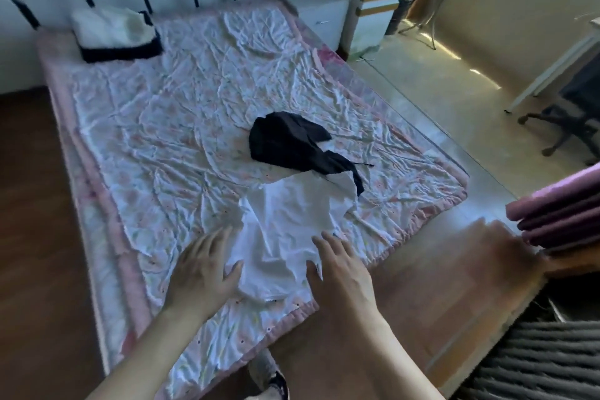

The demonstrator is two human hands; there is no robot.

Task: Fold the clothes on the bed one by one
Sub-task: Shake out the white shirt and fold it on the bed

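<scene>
Hands reach over the bed's [107,127] near edge: the left hand [203,265] and the right hand [341,273] each have fingers spread flat, grip holding nothing, at either side of a crumpled white garment [285,230]. Just beyond it lies a black garment [285,143]. Folded clothes [113,32] are stacked at the far left.

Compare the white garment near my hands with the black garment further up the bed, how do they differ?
The white garment lies spread out and loosely rumpled at the near edge of the bed; the black garment lies bunched in a heap nearer the middle. The white one looks larger as it lies. The left hand and right hand, fingers straight, are at the white garment's edges; nothing touches the black one. Both are unfolded on the floral quilt, and their edges overlap.
</scene>
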